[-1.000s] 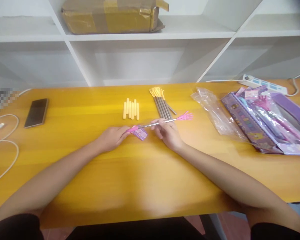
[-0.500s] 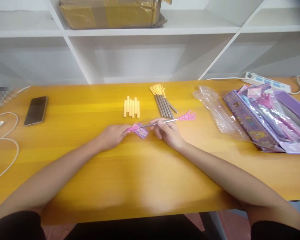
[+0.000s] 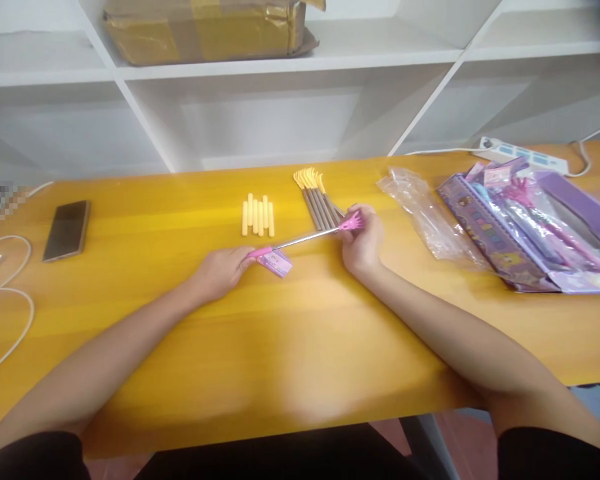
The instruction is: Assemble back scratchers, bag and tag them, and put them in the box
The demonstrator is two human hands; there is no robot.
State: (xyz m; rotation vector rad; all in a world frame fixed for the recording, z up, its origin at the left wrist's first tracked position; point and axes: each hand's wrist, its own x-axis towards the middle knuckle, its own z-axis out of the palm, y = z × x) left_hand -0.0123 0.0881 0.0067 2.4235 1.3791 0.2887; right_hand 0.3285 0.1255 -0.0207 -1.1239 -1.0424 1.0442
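A telescopic back scratcher (image 3: 305, 238) with a pink grip, a metal rod and a pink hand-shaped head stretches between my hands above the table. My left hand (image 3: 223, 272) is closed around the pink grip, where a purple card tag (image 3: 276, 263) hangs. At the other end, my right hand (image 3: 364, 243) has its fingers curled behind the pink head and seems to hold it; the fingertips are partly hidden. Beyond it lie several metal rods with yellow claw heads (image 3: 317, 203), their lower ends partly covered by my right hand. Several yellow handle tubes (image 3: 259, 216) lie side by side to the left.
At the right, a purple display box (image 3: 500, 247) holds wrapped back scratchers, with a clear plastic bag (image 3: 425, 213) beside it. A power strip (image 3: 525, 157) lies behind. Left are a phone (image 3: 67, 230) and a white cable (image 3: 30, 293). White shelving (image 3: 280, 73) backs the table.
My right hand has moved from the metal rod to the pink head end, now cupped around it. The scratcher looks shorter. My left hand stays on the grip. The view has shifted slightly.
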